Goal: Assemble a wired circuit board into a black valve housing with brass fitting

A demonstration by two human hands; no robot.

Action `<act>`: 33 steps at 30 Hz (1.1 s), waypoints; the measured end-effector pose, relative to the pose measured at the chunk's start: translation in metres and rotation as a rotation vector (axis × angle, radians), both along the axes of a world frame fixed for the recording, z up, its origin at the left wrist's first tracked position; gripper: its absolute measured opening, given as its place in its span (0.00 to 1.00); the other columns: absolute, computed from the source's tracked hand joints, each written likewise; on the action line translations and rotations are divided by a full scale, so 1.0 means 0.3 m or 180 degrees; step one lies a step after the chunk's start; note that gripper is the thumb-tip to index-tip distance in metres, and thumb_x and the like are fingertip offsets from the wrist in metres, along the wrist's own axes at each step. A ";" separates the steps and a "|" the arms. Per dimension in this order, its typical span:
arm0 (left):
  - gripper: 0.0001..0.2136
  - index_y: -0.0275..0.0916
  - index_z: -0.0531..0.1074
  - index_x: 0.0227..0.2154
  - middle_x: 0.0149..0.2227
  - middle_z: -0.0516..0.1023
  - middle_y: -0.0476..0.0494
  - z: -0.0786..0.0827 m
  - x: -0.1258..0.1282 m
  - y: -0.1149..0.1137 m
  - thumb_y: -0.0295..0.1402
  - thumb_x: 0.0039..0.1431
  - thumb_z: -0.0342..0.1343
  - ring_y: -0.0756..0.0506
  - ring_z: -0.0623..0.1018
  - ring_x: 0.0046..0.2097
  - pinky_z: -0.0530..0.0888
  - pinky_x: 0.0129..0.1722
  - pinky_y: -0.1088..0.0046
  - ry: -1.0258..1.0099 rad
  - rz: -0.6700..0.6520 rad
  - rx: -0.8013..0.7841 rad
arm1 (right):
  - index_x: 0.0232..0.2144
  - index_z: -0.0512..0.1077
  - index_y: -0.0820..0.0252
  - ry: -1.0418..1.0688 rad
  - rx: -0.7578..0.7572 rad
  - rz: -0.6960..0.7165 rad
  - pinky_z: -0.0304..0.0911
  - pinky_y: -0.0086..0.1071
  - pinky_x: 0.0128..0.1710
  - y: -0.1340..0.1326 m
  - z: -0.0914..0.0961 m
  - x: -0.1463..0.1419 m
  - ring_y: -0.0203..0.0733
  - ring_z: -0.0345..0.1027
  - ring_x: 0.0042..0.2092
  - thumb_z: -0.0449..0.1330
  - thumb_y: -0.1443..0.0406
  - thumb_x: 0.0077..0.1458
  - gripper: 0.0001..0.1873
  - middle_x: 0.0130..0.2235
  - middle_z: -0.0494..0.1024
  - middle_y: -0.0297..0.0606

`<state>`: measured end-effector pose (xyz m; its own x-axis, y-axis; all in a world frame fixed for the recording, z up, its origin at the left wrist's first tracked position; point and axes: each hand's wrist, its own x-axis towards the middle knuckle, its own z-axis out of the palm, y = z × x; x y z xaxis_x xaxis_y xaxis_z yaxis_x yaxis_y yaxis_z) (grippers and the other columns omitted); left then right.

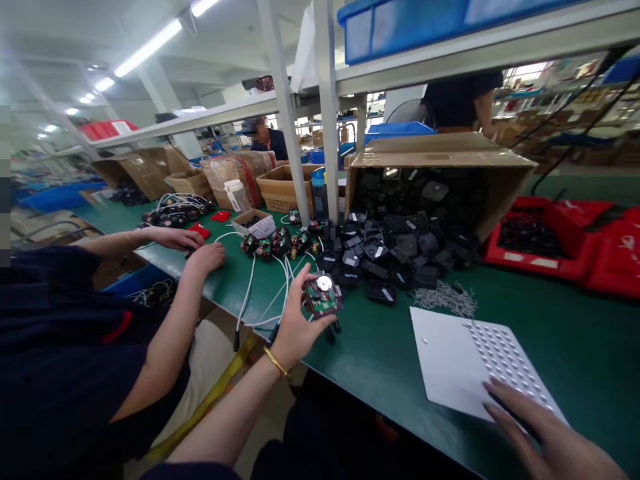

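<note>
My left hand point(295, 330), a bangle at its wrist, grips a small electronic assembly point(321, 300) between thumb and fingers above the table's front edge. Its green circuit board and a round silvery-white disc face up. My right hand point(550, 433) is low at the right, fingers stretched out over the lower edge of a white sheet point(445, 367). Nothing shows between those fingers. Rows of small round metallic pieces point(507, 360) cover the sheet's right part. Similar assemblies point(273, 245) with white cables lie beyond my left hand.
Black plastic housings point(385, 250) spill from a cardboard box point(440, 150). Loose screws or pins point(445, 298) lie behind the sheet. Red bins point(545, 247) stand at the right. A co-worker's hands point(200, 250) work at the left. Shelf posts point(327, 113) rise at the back.
</note>
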<state>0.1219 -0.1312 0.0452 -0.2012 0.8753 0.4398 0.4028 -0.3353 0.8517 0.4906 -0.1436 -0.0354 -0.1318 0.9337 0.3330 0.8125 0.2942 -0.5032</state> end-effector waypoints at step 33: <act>0.22 0.35 0.69 0.37 0.34 0.73 0.44 -0.029 0.458 0.166 0.48 0.47 0.58 0.44 0.72 0.36 0.67 0.37 0.71 -0.0005 -0.2801 -0.1913 | 0.49 0.66 0.61 0.0171 0.0130 0.0022 0.61 0.50 0.50 0.141 0.036 0.063 0.53 0.64 0.51 0.44 0.62 0.64 0.17 0.50 0.70 0.49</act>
<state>0.2592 -0.0813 0.0364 0.6076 0.7863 -0.1124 0.2222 -0.0323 0.9745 0.5096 -0.1012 -0.0245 -0.1190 0.9183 0.3777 0.7825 0.3209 -0.5335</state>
